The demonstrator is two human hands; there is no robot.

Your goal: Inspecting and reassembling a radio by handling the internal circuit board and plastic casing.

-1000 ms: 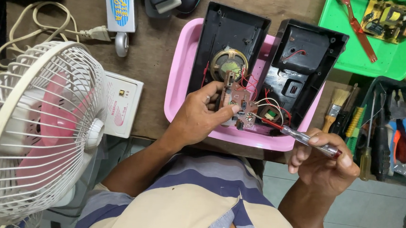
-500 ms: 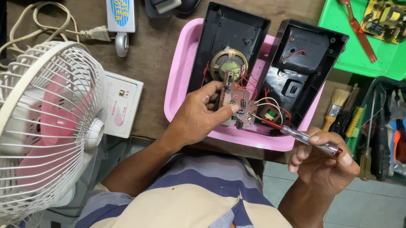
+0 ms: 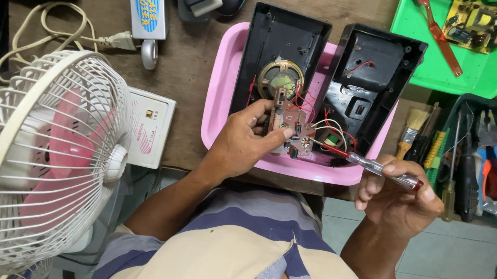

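While the left hand (image 3: 245, 142) pinches a small brown circuit board (image 3: 288, 127) between thumb and fingers, holding it tilted over the near edge of a pink plastic tray (image 3: 219, 106), the right hand (image 3: 397, 194) is closed around a slim screwdriver with a clear handle and red end (image 3: 382, 169). The screwdriver's tip reaches to the board's right edge; whether it actually touches cannot be told. Red and white wires (image 3: 330, 127) run from the board into the two halves of an opened black plastic casing lying in the tray: the left half (image 3: 279, 55) carries a round speaker (image 3: 281, 78), the right half (image 3: 376, 78) holds a red wire and a small green part. The tray rests on a brown wooden surface (image 3: 190, 55). To the left stands a white wire-guarded fan with pink blades (image 3: 46, 161), and beside it lies a white plastic box (image 3: 151, 128) with a cream power cord and plug (image 3: 65, 36) above. At the upper right a green plastic basket (image 3: 483, 67) holds a yellow circuit board (image 3: 477, 21) and a red-orange tool (image 3: 439, 33). Below it, a dark bin (image 3: 471, 159) contains a wooden-handled brush (image 3: 413, 129), screwdrivers and blue-handled pliers (image 3: 496, 172). The person wears a striped shirt of beige, blue and grey (image 3: 242, 248).
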